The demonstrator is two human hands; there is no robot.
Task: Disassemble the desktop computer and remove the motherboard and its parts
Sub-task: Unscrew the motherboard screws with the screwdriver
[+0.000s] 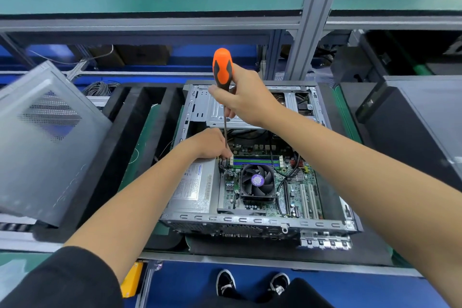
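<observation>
An open desktop case lies flat in front of me. Inside it sits the green motherboard with a black CPU fan and RAM slots. A silver power supply fills the case's left side. My right hand grips an orange-and-black screwdriver held upright, its shaft running down to the board's upper left corner. My left hand rests at that corner beside the shaft's tip, fingertips curled down near the RAM slots; what they touch is hidden.
A grey side panel leans at the left. A black computer tower stands at the right. The case rests on a black belt section with green mats. An aluminium post rises behind. My shoes show below.
</observation>
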